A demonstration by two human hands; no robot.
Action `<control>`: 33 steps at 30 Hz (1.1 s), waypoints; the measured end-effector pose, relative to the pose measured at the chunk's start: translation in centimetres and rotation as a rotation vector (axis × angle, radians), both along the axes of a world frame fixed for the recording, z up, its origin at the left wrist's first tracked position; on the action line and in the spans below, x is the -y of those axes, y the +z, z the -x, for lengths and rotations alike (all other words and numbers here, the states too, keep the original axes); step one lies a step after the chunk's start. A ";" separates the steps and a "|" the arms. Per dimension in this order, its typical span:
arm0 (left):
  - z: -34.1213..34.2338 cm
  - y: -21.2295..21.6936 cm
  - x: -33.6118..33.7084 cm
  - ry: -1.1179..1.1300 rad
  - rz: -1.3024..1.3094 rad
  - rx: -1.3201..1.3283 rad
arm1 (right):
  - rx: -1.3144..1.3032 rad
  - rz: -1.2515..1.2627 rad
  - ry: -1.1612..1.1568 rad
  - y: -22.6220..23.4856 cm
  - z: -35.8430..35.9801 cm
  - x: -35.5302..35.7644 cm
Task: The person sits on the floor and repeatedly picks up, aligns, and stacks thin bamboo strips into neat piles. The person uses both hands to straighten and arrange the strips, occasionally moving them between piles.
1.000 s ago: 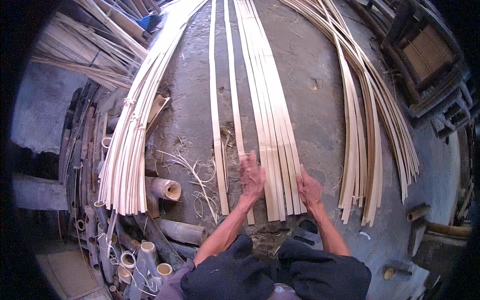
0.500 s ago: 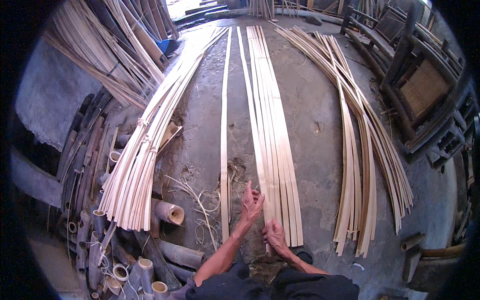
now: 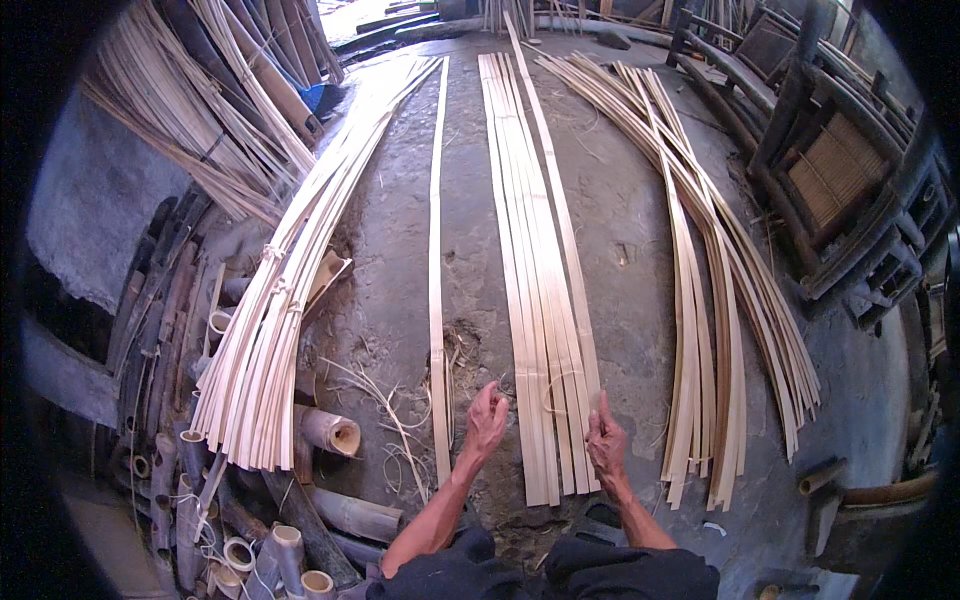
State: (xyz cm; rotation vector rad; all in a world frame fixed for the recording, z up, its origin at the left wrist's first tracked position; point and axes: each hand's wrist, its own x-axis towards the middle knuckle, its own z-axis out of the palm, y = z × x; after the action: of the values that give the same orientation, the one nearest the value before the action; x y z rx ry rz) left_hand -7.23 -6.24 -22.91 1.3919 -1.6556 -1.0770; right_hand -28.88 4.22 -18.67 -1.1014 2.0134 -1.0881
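Observation:
Long flat pale bamboo strips (image 3: 530, 260) lie side by side in a row on the floor in front of me. One separate bamboo strip (image 3: 556, 190) slants along the row's right side, its far end reaching beyond the others. My right hand (image 3: 607, 445) is closed at the right edge near the row's near end, gripping that strip. To the left of the row, my left hand (image 3: 486, 420) hovers over bare floor with fingers loosely bent and apart, holding nothing. A thin curled sliver (image 3: 548, 392) rests across the strips between my hands.
A lone strip (image 3: 436, 270) lies farther left. A tied bundle of strips (image 3: 270, 350) rests beside cut bamboo tubes (image 3: 330, 432). On the right is a crossed pile of strips (image 3: 715, 270), with a dark bamboo chair frame (image 3: 840, 180) beyond.
The separate strip has gone from the row's left side to its right. My right hand has moved right; my left hand has shifted slightly left and down. The view has turned slightly.

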 end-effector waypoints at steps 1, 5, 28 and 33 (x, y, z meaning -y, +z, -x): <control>-0.1 -0.2 0.0 -0.003 0.023 0.015 | -0.009 0.003 -0.006 -1.0 0.6 0.0; -0.5 0.0 -0.4 0.016 -0.042 -0.012 | -0.038 -0.103 0.000 -1.4 2.0 0.1; -3.4 1.9 0.7 0.169 0.339 0.348 | -0.432 -0.317 0.186 -3.4 2.8 -1.6; -5.6 1.2 1.7 0.331 0.212 0.608 | -0.526 -0.416 0.224 -3.3 2.8 -1.3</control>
State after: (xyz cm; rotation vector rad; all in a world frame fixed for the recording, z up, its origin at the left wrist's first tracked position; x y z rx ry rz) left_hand -1.59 -7.95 -21.70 1.8774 -1.7848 -0.2855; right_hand -31.71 5.53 -21.93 -1.4348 2.2899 -0.2516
